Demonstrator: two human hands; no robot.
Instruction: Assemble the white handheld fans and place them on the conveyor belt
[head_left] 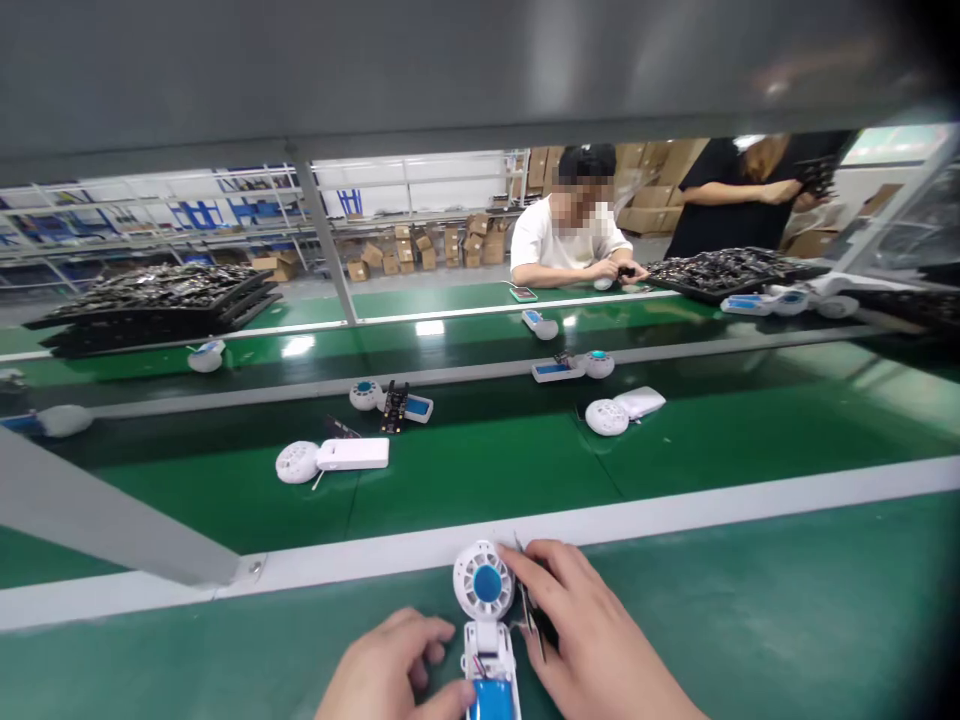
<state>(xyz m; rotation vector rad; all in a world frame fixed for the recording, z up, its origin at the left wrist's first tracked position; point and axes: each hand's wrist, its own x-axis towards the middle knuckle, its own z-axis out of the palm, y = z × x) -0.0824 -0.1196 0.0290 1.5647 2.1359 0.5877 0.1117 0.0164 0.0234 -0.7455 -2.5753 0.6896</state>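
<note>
A white handheld fan (484,610) lies with its round head away from me on the green work surface, its handle open and showing a blue battery (491,699). My left hand (397,662) is left of the handle, fingers curled but apart, the thumb touching the battery's edge. On the other side, my right hand (576,625) rests its index finger on the rim of the fan head. Dark thin circuit boards (537,618) are held under its fingers, beside the fan.
Beyond a pale rail (645,519), a green conveyor belt (480,475) carries several white fans, among them one at left (352,454). A grey post (112,510) stands at left. Across the line, a person (574,235) handles parts near piled boards (735,270).
</note>
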